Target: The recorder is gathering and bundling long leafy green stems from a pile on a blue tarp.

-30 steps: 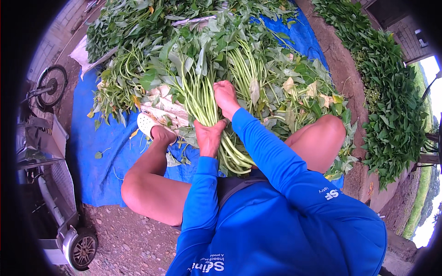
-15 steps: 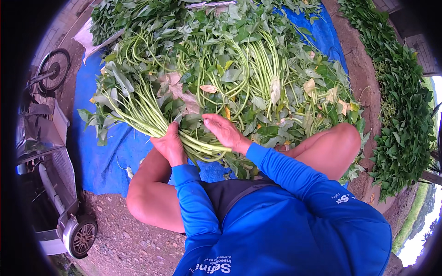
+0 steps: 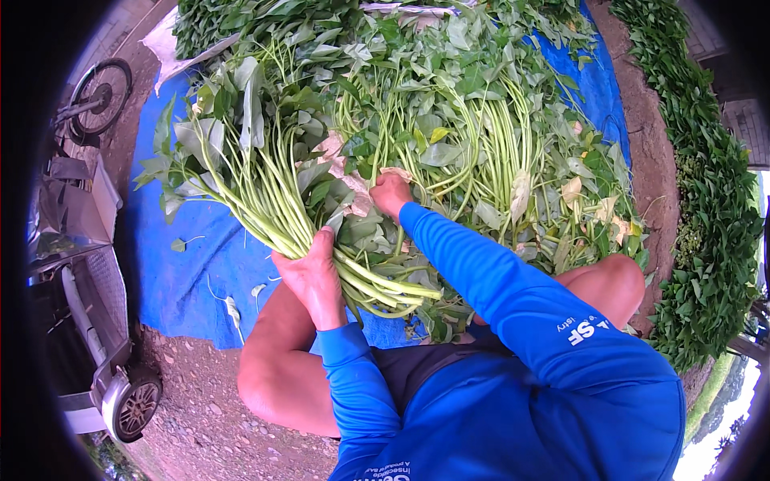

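Note:
A thick bunch of water spinach point(image 3: 277, 196), long pale green stems with broad leaves, is gripped near its lower end by my left hand point(image 3: 311, 276). Its leafy tops spread to the upper left, and the cut stem ends poke out to the right of the hand. My right hand point(image 3: 391, 194) reaches into the loose heap of water spinach point(image 3: 489, 144) ahead of me, its fingers closed round a stem there. The fingertips are partly hidden. Brown dry leaves point(image 3: 353, 188) lie between the bunch and the heap.
Under the greens lies a blue tarp point(image 3: 196, 272), with a few leaf scraps on it. More bundled greens point(image 3: 257, 24) are piled at the far left. A long row of greens point(image 3: 698, 216) runs along the right. A bicycle wheel point(image 3: 100, 100) and a wheeled vehicle point(image 3: 132, 405) stand left.
My right hand has moved from beside the bunch, fingers extended, forward into the heap, where it has closed. The left hand still holds the bunch; the whole view has shifted a little.

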Tool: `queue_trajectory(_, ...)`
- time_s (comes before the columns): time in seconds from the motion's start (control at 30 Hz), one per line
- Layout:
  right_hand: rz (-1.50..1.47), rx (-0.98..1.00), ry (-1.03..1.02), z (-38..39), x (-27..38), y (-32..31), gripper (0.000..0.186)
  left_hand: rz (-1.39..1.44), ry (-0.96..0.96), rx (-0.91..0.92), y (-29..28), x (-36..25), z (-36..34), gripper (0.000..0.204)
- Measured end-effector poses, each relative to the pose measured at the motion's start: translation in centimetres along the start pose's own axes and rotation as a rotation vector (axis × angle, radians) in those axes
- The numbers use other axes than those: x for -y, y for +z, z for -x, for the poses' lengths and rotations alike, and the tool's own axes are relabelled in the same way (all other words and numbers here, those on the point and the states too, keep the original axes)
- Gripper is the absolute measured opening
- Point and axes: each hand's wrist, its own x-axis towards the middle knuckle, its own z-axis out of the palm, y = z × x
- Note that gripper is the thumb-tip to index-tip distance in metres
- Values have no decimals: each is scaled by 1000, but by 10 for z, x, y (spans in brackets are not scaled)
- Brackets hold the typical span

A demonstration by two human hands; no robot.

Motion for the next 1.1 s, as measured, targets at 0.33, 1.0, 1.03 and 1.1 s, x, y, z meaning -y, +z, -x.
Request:
queue_trajectory(0.33, -1070, 361, -40, 115, 59, -234, 24, 108, -95, 107, -18, 2, 10, 57)
queue_trajectory(1.0, -950, -434, -252, 284, 24, -411, 58, 311, -269, 589, 32, 16, 87, 46)
queue_trajectory(1.03, -1048, -360, -276, 286, 22, -416, 56, 322, -343, 600, 32, 24, 88, 48)
queue_trajectory(1.1, -1182, -195, -347, 286, 22, -419, 46, 312, -390, 622, 38, 56, 82, 46)
